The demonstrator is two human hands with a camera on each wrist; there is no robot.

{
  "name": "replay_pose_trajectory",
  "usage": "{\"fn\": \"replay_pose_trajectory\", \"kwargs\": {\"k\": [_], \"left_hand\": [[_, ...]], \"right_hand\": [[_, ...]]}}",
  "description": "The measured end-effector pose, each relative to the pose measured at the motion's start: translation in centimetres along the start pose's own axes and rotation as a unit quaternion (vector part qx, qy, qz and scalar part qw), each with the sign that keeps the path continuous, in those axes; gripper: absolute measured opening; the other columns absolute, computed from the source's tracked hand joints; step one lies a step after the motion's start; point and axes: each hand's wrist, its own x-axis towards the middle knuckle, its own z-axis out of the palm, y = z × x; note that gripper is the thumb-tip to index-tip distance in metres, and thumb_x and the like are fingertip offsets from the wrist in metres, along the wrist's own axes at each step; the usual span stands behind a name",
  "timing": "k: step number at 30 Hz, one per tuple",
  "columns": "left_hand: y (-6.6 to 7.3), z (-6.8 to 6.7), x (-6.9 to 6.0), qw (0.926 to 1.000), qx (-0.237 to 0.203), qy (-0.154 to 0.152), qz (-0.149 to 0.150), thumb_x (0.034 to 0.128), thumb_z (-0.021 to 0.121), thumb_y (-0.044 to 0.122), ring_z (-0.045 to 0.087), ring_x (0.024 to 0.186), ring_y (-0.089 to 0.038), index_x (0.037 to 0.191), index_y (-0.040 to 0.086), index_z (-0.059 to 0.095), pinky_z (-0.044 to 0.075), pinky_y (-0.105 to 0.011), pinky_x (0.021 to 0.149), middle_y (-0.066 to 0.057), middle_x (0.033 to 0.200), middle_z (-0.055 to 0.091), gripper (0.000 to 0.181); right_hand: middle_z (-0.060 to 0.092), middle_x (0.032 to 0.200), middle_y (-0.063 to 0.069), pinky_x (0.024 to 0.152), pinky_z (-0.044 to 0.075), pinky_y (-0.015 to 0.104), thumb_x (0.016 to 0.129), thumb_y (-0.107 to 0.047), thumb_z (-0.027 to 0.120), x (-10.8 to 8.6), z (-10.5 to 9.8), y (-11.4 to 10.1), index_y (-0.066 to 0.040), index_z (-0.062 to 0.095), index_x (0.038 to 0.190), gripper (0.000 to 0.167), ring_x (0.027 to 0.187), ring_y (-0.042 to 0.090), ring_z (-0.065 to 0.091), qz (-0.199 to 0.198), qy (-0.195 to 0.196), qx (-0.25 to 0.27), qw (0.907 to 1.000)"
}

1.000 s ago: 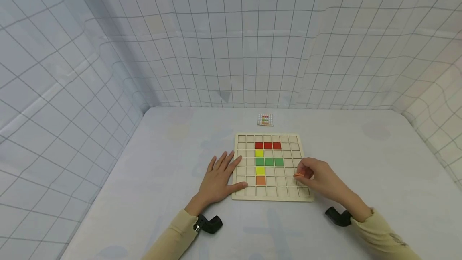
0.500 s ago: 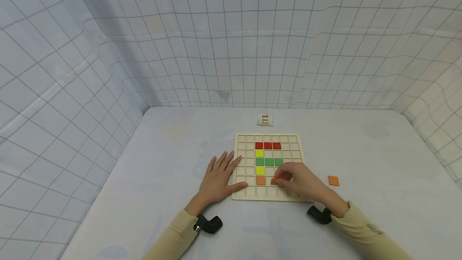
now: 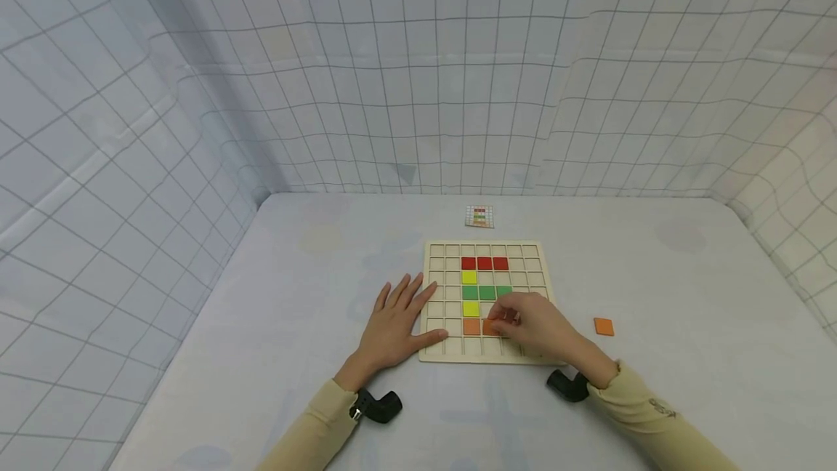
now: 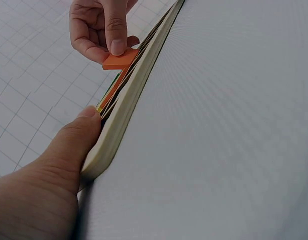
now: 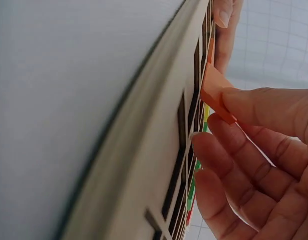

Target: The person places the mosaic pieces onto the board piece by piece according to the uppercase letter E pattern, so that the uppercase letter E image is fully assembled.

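Observation:
My right hand pinches an orange square tile between thumb and fingers. In the right wrist view the tile is tilted, one edge down at the grid board. The tile sits just right of another orange tile lying in a cell. My left hand lies flat with spread fingers over the left edge of the wooden grid board. Red tiles, yellow tiles and green tiles fill other cells. The right hand partly covers cells at the board's right side.
One loose orange tile lies on the white table right of the board. A small pattern card with coloured squares lies behind the board. Grid-patterned cloth walls enclose the back and sides.
My right hand has moved left from the board's right edge with the orange tile to beside the placed orange tile. The loose tile on the right has come into view. The left hand stays put.

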Motion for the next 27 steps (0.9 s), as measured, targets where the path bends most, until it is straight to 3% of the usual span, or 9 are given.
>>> {"fn": "replay_pose_trajectory", "kwargs": {"k": [5, 13, 27], "left_hand": [[0.0, 0.0, 0.0, 1.0000, -0.003, -0.002, -0.001, 0.0849, 0.047, 0.071, 0.009, 0.143, -0.024, 0.152, 0.023, 0.025, 0.002, -0.048, 0.112, -0.005, 0.156, 0.019, 0.085], [0.0, 0.1, 0.0, 1.0000, 0.003, -0.002, -0.004, 0.0847, 0.046, 0.072, 0.009, 0.143, -0.024, 0.152, 0.023, 0.026, 0.002, -0.047, 0.112, -0.005, 0.156, 0.019, 0.085], [-0.1, 0.1, 0.0, 1.0000, 0.003, 0.001, 0.001, 0.0848, 0.047, 0.071, 0.010, 0.143, -0.024, 0.152, 0.023, 0.026, 0.003, -0.047, 0.112, -0.005, 0.156, 0.020, 0.085]], "right_hand": [[0.055, 0.076, -0.018, 0.061, 0.046, 0.023, 0.084, -0.015, 0.074, -0.2, 0.0, 0.0, -0.021, 0.070, 0.085, 0.008, 0.069, 0.003, 0.051, 0.014, 0.000, -0.013, 0.9998], [0.055, 0.080, -0.015, 0.059, 0.045, 0.021, 0.084, -0.013, 0.073, -0.5, 0.1, 0.0, -0.015, 0.075, 0.092, 0.008, 0.068, 0.004, 0.048, 0.001, 0.004, -0.021, 0.9998], [0.055, 0.082, -0.014, 0.057, 0.042, 0.021, 0.083, -0.012, 0.075, -1.2, -0.1, 0.3, -0.017, 0.076, 0.089, 0.008, 0.069, 0.005, 0.046, -0.016, -0.007, -0.007, 0.9998]]}}
